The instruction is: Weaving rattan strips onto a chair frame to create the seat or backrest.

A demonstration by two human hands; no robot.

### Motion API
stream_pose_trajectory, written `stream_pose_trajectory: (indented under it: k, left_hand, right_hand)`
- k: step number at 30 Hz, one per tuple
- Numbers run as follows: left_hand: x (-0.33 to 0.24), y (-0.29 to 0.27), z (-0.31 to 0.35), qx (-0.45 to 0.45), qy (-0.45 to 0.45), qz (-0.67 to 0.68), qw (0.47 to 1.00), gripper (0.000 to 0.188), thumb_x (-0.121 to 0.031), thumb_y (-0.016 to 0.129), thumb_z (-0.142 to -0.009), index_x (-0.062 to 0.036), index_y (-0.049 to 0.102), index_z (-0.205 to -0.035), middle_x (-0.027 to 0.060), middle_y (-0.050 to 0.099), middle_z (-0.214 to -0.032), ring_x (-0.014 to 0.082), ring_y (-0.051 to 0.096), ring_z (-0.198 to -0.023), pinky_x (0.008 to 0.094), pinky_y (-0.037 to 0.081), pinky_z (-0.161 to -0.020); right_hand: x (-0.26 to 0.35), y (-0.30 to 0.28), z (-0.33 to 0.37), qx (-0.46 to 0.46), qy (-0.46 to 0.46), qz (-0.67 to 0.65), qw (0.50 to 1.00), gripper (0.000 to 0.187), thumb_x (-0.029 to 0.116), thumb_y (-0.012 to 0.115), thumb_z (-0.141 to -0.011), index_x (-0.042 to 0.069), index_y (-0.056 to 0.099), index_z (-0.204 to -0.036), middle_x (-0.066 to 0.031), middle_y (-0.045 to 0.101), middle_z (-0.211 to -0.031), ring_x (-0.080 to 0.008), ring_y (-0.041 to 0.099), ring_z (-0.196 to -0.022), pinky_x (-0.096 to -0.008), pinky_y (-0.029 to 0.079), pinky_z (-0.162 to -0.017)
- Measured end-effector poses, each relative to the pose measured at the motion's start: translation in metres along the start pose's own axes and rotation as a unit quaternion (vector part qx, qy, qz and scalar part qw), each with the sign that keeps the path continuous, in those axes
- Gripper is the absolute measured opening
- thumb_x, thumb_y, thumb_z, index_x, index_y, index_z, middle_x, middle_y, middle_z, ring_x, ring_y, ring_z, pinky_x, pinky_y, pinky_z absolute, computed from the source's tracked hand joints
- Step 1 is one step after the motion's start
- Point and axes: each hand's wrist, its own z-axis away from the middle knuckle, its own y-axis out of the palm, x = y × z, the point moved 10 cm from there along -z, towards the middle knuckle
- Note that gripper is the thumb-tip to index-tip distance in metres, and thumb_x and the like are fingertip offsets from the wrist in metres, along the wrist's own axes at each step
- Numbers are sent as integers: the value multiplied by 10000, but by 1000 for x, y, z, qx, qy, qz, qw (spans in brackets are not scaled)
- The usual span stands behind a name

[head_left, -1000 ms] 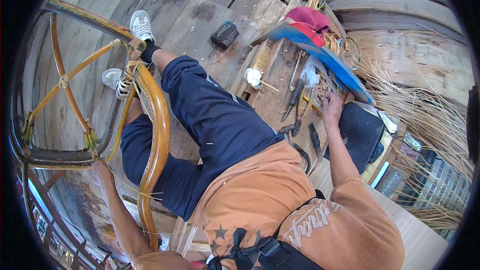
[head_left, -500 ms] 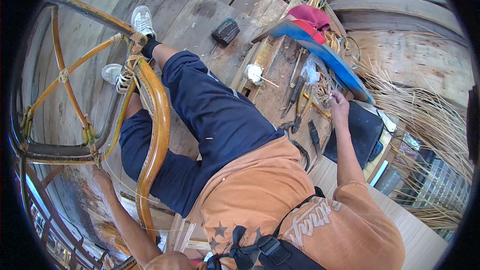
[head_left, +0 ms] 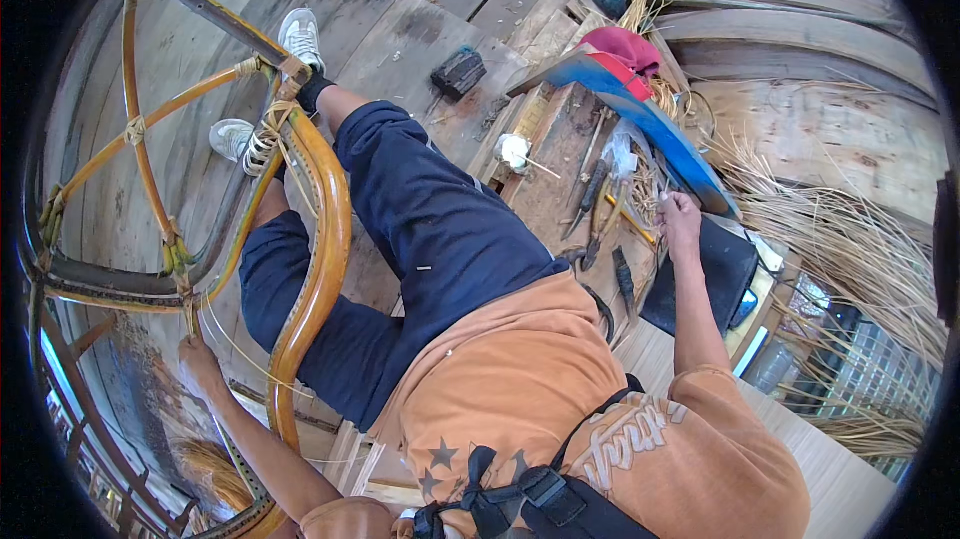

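A glossy bent rattan chair frame (head_left: 335,204) leans across my legs on the left, its joints bound with pale cane strips. My left hand (head_left: 200,367) is closed around a thin bar of it, below a bound joint. A loose cane strand (head_left: 235,344) trails from that joint. On the right, my right hand (head_left: 680,224) is closed in a pinch beside a clear plastic bag (head_left: 625,146); what its fingertips hold is too small to make out. Close to it lie pliers (head_left: 602,224), a yellow pencil (head_left: 632,220) and a dark-handled tool (head_left: 624,279) on a wooden bench (head_left: 563,184).
A white lump with a stick (head_left: 514,150) sits on the bench edge. Behind are a blue curved board (head_left: 650,119), a red-pink cloth (head_left: 622,47) and bundled cane strips (head_left: 830,229). A black pouch (head_left: 703,276) lies by my right forearm. A dark block (head_left: 458,72) rests on the floor.
The chair frame has shifted slightly to the right and tilted, and my left hand has moved a little with it. My right hand stays near the plastic bag, slightly lower.
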Motion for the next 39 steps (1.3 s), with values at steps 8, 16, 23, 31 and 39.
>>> stream_pose_trajectory:
  k: [8, 16, 23, 31, 39]
  left_hand:
    - [-28, -17, 12, -17, 6, -45, 999, 334, -279, 439, -838, -34, 611, -985, 220, 621, -900, 399, 591, -826, 476, 449, -729]
    - [36, 58, -6, -29, 157, -402, 902, 227, -182, 505, -778, -77, 567, -970, 126, 595, -966, 242, 574, -911, 364, 458, -760]
    - [-17, -33, 28, -10, -117, -6, 993, 224, -198, 480, -800, -55, 648, -762, 175, 647, -800, 343, 636, -765, 443, 516, -677]
    - [-6, -38, 28, 77, -177, 77, 978, 235, -206, 472, -815, -37, 633, -846, 199, 635, -828, 367, 617, -807, 444, 491, -735]
    - [-18, -31, 25, 96, -136, 59, 984, 156, -182, 514, -780, -58, 609, -788, 199, 616, -739, 374, 602, -721, 453, 475, -670]
  right_hand:
    - [-1, -8, -7, 8, -38, 29, 999, 131, 102, 509, -852, 32, 584, -933, -22, 562, -687, -90, 546, -605, -219, 414, -494]
    - [52, 27, 1, -8, -87, -19, 996, 153, 118, 467, -866, 57, 550, -979, -52, 573, -727, -134, 561, -589, -246, 438, -501]
    - [235, 289, 150, 355, -145, -102, 918, 190, 117, 542, -843, 14, 580, -998, -47, 599, -771, -93, 556, -642, -203, 434, -564]
    - [288, 584, 398, 570, -443, 30, 691, 159, 152, 560, -816, 25, 617, -891, -113, 613, -752, -229, 592, -695, -328, 462, -635]
    - [225, 685, 457, 571, -509, 152, 627, 188, 183, 486, -820, 55, 624, -834, -179, 603, -840, -355, 583, -802, -426, 460, -695]
